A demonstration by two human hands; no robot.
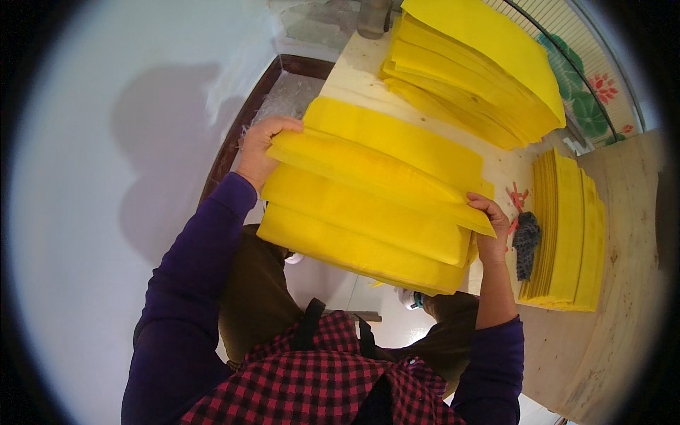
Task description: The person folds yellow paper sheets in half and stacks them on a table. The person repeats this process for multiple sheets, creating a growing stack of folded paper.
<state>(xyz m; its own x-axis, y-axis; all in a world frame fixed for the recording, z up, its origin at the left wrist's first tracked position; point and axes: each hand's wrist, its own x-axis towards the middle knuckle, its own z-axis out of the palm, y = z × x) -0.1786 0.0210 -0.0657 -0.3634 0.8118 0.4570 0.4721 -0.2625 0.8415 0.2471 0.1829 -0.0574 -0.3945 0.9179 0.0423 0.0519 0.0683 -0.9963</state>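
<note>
A yellow felt-like sheet (368, 164) is stretched between my two hands, its upper edge folded or raised in a long ridge. My left hand (265, 147) grips its left end, fingers bent over the edge. At the right end, my right hand (490, 221) pinches the corner between thumb and fingers. Beneath lies a stack of more yellow sheets (354, 244), fanned in steps, its near side hanging over the table's edge above my lap. How many layers each hand holds cannot be made out.
A tall pile of yellow sheets (467, 78) stands at the back right, and a folded yellow bundle (567, 234) lies farther right. Beside it are a dark grey cloth (526, 244) and red strips (517, 197) on the wooden table (559, 347). A white wall (85, 177) rises at left.
</note>
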